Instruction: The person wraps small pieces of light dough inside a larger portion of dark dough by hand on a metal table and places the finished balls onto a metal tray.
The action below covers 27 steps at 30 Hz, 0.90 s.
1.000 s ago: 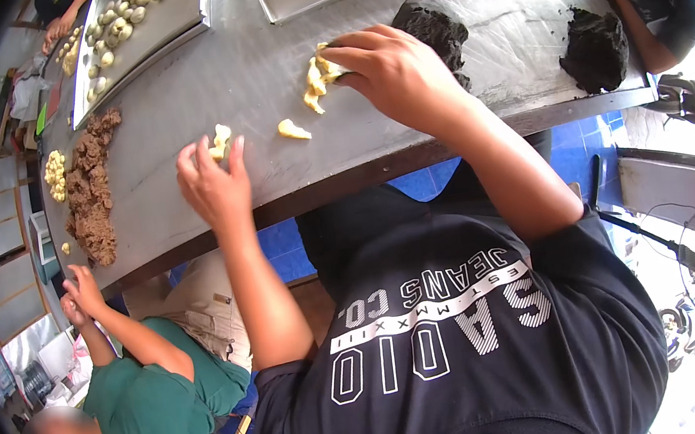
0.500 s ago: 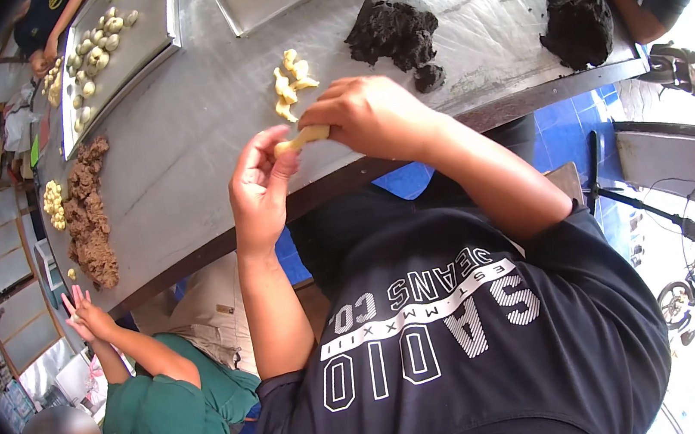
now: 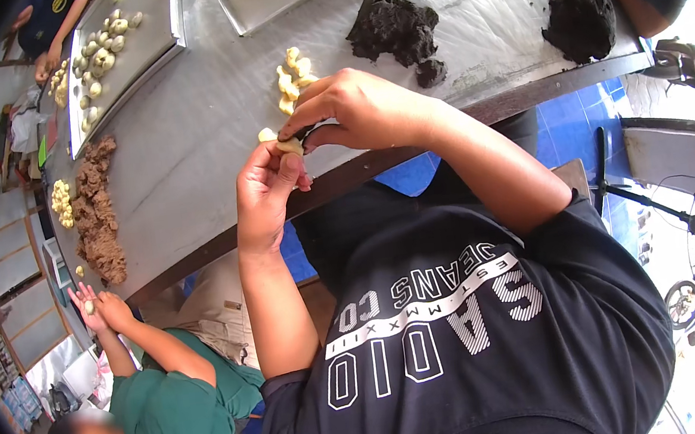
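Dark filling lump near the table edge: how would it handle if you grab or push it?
The dark lump looks soft and crumbly: its surface is ragged and a small chunk sits broken off beside it, so it would probably tear rather than lift whole. Its irregular, flat-sitting shape suggests it won't roll. Smears on the metal table hint it may be sticky.

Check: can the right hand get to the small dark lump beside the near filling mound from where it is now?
Probably yes. The right hand sits just short of the small dark lump, with bare steel table between them, though it is pinching the dough piece with the left hand.
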{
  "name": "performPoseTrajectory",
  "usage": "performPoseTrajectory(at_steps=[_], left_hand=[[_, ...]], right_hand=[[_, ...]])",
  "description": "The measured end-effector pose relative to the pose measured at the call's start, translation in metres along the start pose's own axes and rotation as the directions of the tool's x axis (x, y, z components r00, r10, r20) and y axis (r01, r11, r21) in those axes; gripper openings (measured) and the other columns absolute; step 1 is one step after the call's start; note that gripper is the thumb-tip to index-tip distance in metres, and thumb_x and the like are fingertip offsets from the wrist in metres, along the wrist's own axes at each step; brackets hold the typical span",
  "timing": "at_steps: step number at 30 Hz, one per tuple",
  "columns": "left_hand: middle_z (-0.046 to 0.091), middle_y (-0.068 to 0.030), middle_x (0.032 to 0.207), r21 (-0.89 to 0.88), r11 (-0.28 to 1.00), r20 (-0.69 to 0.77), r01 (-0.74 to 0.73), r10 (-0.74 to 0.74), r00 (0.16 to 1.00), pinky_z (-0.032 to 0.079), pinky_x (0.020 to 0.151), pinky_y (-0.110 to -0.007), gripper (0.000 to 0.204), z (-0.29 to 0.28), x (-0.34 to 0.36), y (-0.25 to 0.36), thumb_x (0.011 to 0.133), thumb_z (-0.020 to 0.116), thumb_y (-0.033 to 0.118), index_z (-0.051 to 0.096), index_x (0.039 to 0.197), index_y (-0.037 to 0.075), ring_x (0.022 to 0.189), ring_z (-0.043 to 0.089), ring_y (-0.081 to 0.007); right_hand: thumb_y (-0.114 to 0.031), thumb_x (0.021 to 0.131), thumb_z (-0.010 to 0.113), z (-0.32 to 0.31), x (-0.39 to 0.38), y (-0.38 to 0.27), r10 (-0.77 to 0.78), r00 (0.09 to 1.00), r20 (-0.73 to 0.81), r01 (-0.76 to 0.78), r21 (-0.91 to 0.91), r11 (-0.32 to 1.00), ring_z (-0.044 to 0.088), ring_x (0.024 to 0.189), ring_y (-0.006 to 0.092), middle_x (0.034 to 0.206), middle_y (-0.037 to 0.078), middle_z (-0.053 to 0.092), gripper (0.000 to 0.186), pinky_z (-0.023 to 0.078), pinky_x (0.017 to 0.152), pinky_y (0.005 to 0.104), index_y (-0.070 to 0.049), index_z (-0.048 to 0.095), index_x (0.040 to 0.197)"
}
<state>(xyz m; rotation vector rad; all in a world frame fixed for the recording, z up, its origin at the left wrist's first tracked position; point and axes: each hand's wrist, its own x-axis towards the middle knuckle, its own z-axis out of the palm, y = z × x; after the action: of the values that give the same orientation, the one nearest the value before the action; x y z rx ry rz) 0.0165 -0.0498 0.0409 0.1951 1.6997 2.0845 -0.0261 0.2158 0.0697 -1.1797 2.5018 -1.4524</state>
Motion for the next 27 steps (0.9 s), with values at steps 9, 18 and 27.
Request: performPoseTrajectory(at_steps=[9,18,27], left_hand=[[0.075,-0.004,0.099,0.14,0.988,-0.105,-0.062,0.077,0.992,0.054,0.079,-0.027,0.032,-0.001,-0.005,-0.009,0.115,0.075,0.031,0.079,0.109,0.0,0.084,0.065,-0.0101],[0.082,-0.0098,0.107,0.112,0.994,-0.065,0.016,-0.008,0.998,0.064,0.083,-0.03,0.024,-0.001,0.009,-0.022,0.109,0.083,0.015,0.076,0.127,0.001,0.087,0.076,-0.0141],[0.079,-0.0121,0.122,0.019,0.995,-0.104,-0.098,0.099,0.99,0.069,0.091,-0.035,0.024,0.001,0.049,-0.026,0.103,0.083,-0.003,0.075,0.125,-0.001,0.102,0.083,-0.0231]], right_hand=[[-0.017,0.096,0.086,0.002,-0.002,0.008,-0.039,0.989,-0.142,0.004,-0.245,0.969,0.077,0.106,0.0339,0.117,0.007,0.079,0.023,0.063,0.089,0.0459,-0.009,0.081,0.116],[-0.02,0.097,0.073,0.037,0.038,0.055,-0.127,0.946,-0.299,-0.103,-0.646,0.756,0.072,0.121,0.0287,0.131,0.003,0.077,0.028,0.062,0.101,0.0446,-0.012,0.083,0.122],[-0.013,0.088,0.091,-0.046,-0.131,0.029,0.391,0.829,-0.4,-0.554,-0.491,0.672,0.074,0.117,0.0364,0.129,0.011,0.076,0.04,0.062,0.1,0.0466,-0.014,0.085,0.128]])
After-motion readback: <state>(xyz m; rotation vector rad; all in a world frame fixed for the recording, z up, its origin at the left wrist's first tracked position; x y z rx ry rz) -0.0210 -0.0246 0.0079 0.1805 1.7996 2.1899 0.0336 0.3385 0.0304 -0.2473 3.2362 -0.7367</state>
